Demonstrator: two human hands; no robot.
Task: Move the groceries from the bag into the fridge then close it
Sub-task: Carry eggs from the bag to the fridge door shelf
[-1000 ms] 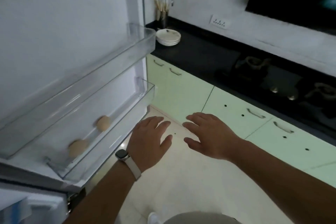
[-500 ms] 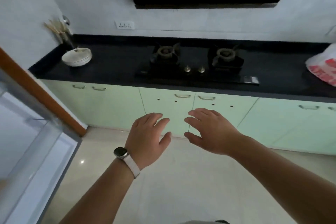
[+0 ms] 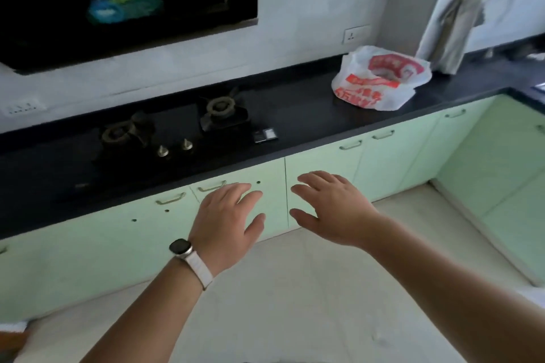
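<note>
We cannot see inside the bag (image 3: 380,79); it sits mouth upward near the surface's (image 3: 298,109) right rear corner. Our left grip (image 3: 228,224) and right grip (image 3: 333,209) are spread, holding nothing.

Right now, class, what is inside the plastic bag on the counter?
The plastic bag gapes open at the top, but only its own plastic shows; the contents are hidden.

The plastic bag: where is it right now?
In the head view, the plastic bag sits upper right on the black counter, right of the stove and below a wall socket.
</note>
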